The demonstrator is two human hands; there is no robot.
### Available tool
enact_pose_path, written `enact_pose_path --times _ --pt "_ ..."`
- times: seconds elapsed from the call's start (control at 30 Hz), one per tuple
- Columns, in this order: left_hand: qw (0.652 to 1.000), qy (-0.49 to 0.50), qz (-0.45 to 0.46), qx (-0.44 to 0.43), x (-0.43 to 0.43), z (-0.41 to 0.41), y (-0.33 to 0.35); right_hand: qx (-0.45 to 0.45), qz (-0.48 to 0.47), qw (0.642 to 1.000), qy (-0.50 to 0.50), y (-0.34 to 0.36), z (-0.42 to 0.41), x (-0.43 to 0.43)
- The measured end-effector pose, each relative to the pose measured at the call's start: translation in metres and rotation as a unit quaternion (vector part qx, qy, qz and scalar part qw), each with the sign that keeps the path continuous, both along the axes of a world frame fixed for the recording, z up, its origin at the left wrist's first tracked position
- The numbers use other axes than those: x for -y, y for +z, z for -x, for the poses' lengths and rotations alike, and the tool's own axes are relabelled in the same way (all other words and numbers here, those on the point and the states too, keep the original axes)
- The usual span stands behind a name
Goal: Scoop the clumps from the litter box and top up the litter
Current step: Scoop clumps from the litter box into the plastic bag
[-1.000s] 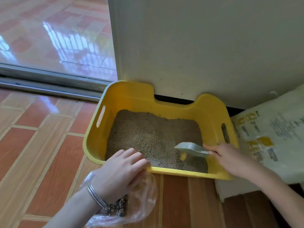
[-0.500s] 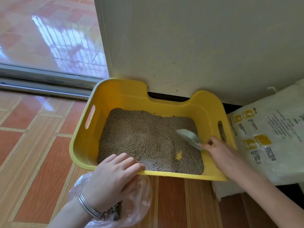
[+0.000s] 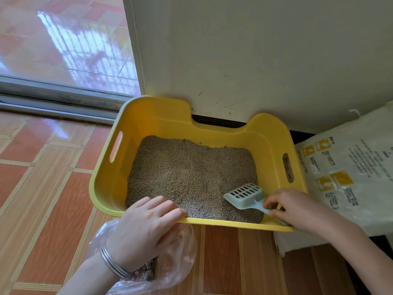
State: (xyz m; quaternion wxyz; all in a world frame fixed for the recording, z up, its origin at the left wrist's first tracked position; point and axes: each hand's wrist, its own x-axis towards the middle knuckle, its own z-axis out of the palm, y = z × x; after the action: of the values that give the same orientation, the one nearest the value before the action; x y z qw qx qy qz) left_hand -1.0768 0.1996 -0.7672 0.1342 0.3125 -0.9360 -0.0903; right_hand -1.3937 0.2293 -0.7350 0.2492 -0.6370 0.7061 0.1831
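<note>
The right hand (image 3: 295, 209) is at the near right corner of the yellow litter box (image 3: 148, 122), w/ fingers closed around the handle of a pale blue scoop (image 3: 244, 195). The scoop's slotted head sits on the litter (image 3: 187, 171), tilted up a bit, w/ nothing in it. The left hand (image 3: 146, 228) is at the near left side, fingers curled over the box's near rim and pinching the top of a clear plastic bag (image 3: 176, 267) against it. The bag hangs down on the floor (image 3: 42, 209) just near the box, w/ some dark clumps (image 3: 146, 271) inside. A silver bangle (image 3: 112, 262) is on the left wrist. The grey-brown litter fills the box bottom, piled more at the far side. The box stands on red-brown tiles, its far side close to a white wall (image 3: 255, 50). A white litter sack (image 3: 350, 177) w/ yellow squares lies just right of the box. Far left is a glass door (image 3: 63, 39) w/ a metal track.
</note>
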Motion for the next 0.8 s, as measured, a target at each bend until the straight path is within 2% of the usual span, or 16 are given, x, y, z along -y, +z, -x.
enact_pose_path --times 0.33,0.43,0.5,0.57,0.67,0.8 --pt "1.0 0.006 0.009 -0.002 0.0 0.0 -0.001 -0.063 -0.009 0.998 0.028 0.011 -0.005 0.002" --pt "1.0 0.006 0.0 0.004 -0.001 0.0 -0.001 -0.057 0.009 0.998 0.029 0.015 -0.01 0.001" --pt "1.0 0.004 -0.007 0.008 -0.001 -0.001 -0.001 -0.018 0.062 0.998 0.023 0.018 -0.013 0.0" --pt "1.0 0.001 -0.012 0.011 -0.002 -0.002 -0.001 0.059 0.136 0.988 0.034 0.023 -0.021 -0.003" --pt "1.0 -0.009 -0.023 -0.009 -0.004 -0.005 0.0 0.208 0.213 0.95 0.09 0.035 -0.049 -0.012" --pt "0.998 -0.004 -0.027 -0.058 -0.017 -0.021 0.001 0.339 0.238 0.898 0.146 0.04 -0.091 -0.028"
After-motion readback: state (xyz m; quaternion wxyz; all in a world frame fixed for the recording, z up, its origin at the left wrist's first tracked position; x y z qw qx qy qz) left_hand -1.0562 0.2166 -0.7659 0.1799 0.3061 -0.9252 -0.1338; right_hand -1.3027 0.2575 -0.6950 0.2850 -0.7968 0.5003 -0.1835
